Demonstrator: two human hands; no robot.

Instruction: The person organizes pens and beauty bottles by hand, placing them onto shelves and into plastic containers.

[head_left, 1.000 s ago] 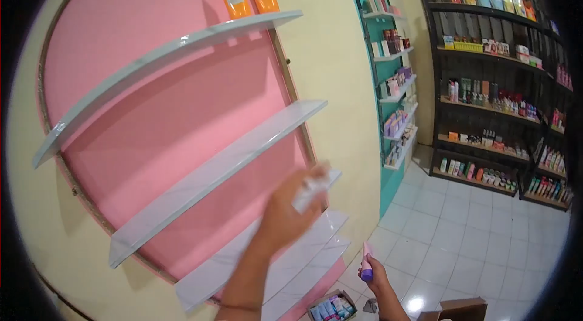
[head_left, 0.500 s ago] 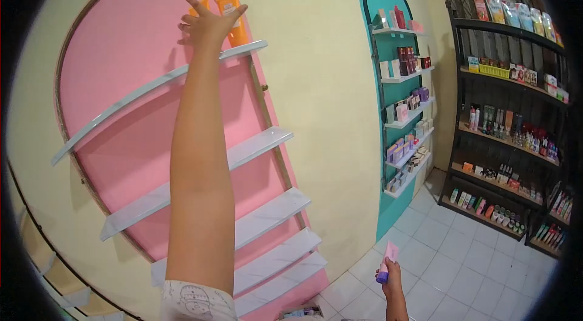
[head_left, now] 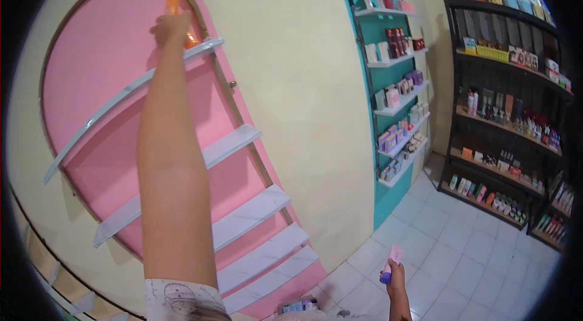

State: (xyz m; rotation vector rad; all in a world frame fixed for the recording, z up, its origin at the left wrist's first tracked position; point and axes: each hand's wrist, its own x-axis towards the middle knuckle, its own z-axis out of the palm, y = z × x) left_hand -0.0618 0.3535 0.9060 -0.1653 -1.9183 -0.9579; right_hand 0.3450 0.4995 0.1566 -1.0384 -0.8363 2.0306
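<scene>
High on the pink arched wall unit, my left hand is closed around an orange tube, whose upper part sticks out above the fingers. Part of another orange tube shows just right of the wrist, standing on the white marbled top shelf. Low at the right, over the tiled floor, my right hand is wrapped round a pink tube with a purple cap pointing down.
Bare white shelves run below the top one. Beyond stand a teal arched unit with boxed cosmetics and a black rack full of bottles and pouches. A box of packets sits on the floor at the bottom.
My left hand's spread fingers have closed on an orange tube. The camera view has shifted, moving the pink unit leftward in the picture. My right hand still holds the pink tube.
</scene>
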